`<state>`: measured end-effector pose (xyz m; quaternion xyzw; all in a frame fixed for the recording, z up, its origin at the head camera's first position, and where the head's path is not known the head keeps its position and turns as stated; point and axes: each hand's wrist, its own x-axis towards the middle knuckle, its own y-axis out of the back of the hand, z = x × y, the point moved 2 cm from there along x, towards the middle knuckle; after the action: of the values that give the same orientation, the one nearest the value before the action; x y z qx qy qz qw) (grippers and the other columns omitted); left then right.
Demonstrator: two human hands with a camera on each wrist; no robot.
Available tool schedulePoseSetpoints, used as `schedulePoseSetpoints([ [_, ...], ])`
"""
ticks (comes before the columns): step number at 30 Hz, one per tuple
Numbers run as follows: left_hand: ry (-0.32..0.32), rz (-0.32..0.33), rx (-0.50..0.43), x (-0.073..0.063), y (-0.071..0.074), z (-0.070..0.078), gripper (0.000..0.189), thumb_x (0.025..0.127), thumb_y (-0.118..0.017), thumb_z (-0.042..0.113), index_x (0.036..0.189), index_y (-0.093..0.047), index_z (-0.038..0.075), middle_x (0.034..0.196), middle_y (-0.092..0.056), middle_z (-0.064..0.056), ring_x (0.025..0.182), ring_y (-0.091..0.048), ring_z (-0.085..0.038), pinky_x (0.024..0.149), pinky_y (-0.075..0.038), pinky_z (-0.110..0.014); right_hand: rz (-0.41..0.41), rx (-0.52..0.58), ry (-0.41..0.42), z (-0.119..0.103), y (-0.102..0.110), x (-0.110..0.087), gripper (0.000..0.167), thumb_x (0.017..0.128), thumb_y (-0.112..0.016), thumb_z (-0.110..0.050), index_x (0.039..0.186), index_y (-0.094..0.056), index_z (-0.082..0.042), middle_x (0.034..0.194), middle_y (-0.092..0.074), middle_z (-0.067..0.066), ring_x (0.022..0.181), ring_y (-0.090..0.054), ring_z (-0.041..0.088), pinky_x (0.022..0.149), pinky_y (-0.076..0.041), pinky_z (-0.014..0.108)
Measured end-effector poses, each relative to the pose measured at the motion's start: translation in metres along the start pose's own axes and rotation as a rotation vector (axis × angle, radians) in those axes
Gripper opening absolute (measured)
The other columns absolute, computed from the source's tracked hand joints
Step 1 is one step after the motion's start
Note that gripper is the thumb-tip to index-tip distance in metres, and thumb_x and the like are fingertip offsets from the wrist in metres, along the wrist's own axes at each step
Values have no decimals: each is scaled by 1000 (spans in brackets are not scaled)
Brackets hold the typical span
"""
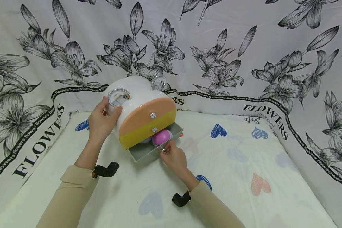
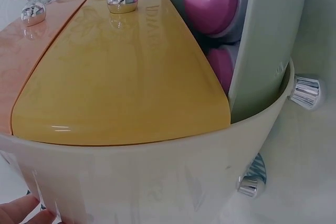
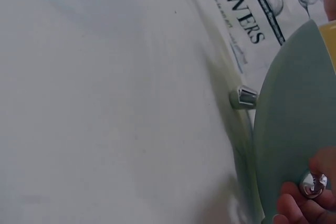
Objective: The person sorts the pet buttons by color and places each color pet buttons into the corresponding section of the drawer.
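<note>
A white, round-bodied small drawer chest (image 1: 142, 91) stands on the bed-like surface, with an orange drawer front (image 1: 139, 115), a yellow drawer front (image 2: 115, 77) and a grey-green bottom drawer (image 1: 142, 155) pulled out. My left hand (image 1: 102, 118) grips the chest's upper left side by a silver ring (image 1: 118, 97); its fingertips (image 2: 23, 211) show against the white body. At the drawer's front, my right hand (image 1: 174, 157) pinches the small silver knob (image 3: 313, 183). Inside that drawer lies a pink rounded object (image 1: 161, 137) with a pale base, and another pink piece (image 2: 221, 69) is partly hidden.
Under the chest are silver feet (image 2: 307, 92). A second silver ring (image 1: 159, 83) sits on its upper right. The heart-patterned white cloth (image 1: 228, 196) spreads around it, and a flower-printed curtain (image 1: 222, 31) rises behind. Black wrist cameras (image 1: 106, 169) are on both wrists.
</note>
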<state>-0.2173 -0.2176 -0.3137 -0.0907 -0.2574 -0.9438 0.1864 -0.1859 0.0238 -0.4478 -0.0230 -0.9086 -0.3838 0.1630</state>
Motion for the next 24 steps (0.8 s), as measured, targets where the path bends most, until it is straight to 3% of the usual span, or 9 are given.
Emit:
schedulePoseSetpoints([
  [24,1,9,-10,0,0,0,64,86,-58,42,140,-40,13,148,-30,1,133,-34,-23,104,-37,-43,-52,0,-65,-8,-16,26,22,78,-69,-29,84,-53,-16,72,-65,-6,59,-57,11,44,-37,21],
])
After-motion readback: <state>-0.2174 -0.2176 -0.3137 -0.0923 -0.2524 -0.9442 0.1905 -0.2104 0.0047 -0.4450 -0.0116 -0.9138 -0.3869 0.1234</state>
